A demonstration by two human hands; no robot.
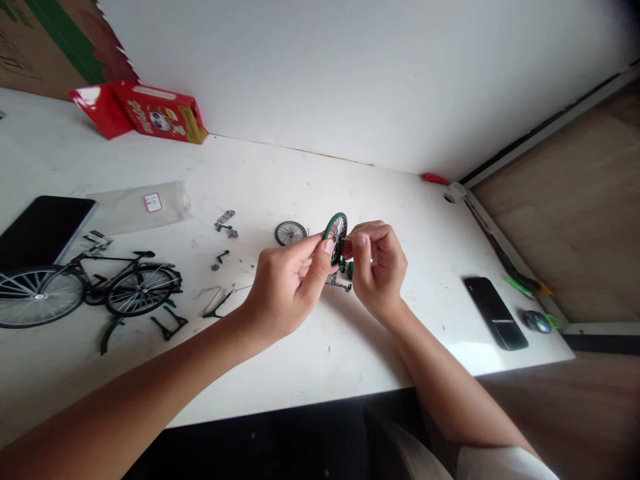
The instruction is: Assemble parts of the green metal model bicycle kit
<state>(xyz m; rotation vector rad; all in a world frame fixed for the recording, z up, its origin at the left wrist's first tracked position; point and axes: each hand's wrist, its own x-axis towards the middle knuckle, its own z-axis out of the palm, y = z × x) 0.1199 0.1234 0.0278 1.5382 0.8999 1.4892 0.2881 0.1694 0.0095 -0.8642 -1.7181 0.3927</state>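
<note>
My left hand [295, 283] is closed, pinching a small green-rimmed toy bicycle wheel [336, 230] upright between thumb and fingers. My right hand [377, 263] is closed too, at the wheel's right side. Its thumb and forefinger pinch a thin pin-like piece [351, 238] that points at the hub; whether it touches the hub I cannot tell. Behind my left hand a second small wheel [291, 233] lies on the table. Partly hidden under my hands are green and grey bicycle parts [341, 285].
On the left stand a black model bicycle [135, 287] and loose green parts [170, 325]. Small pieces [226, 220] lie between it and my hands. Also on the white table [310, 373] are a plastic bag [130, 208], red box [160, 117], dark tablet [47, 227], phone [496, 313] and mouse [536, 321].
</note>
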